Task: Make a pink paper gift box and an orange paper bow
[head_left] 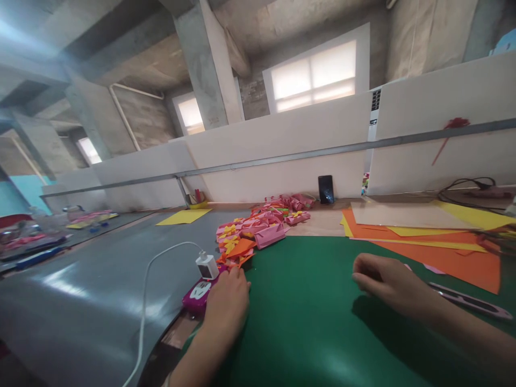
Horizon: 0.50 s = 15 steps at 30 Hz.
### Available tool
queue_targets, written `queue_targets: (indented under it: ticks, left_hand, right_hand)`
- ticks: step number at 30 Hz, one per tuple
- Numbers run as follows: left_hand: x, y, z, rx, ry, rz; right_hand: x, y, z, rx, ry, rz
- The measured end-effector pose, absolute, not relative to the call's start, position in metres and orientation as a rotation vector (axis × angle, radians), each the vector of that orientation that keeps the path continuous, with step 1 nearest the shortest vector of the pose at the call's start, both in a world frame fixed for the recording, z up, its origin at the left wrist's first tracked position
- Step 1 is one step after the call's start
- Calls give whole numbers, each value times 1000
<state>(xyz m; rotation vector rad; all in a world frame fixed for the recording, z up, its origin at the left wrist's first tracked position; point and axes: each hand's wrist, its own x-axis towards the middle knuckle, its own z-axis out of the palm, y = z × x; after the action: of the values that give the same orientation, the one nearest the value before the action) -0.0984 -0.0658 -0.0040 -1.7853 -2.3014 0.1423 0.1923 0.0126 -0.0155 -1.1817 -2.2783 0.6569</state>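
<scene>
My left hand [229, 301] is at the left edge of the green mat [298, 328], beside a purple power strip [195, 302] with a white charger [207, 265] plugged in. Its fingers curl down at the near end of a heap of folded paper pieces; the fingertips, and whatever they grip, are hidden. In that heap are pink folded papers [270, 235], orange ones [242, 247] and yellow paper flowers [230, 246]. Above the right part of the mat, my right hand [377, 277] is loosely closed, thumb toward the curled fingers, with nothing seen in it.
A pink utility knife [471, 301] lies beside my right forearm. Behind it are orange sheets [455, 263] and yellow sheets [479, 213]. A phone [326, 190] leans on the partition. The charger's white cable [144, 301] crosses the grey tabletop, where a yellow sheet [183, 216] lies.
</scene>
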Motion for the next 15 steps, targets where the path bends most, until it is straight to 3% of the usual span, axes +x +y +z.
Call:
queue_targets:
  ticks: [8,15]
  left_hand:
    - [-18,-106,-22,-2328,-2029,190]
    - [14,-79,4,-2779,-1724,4]
  right_hand:
    - [202,17,-3,-1292,-1876,542]
    - [201,23,-2,-1203,-1739,875]
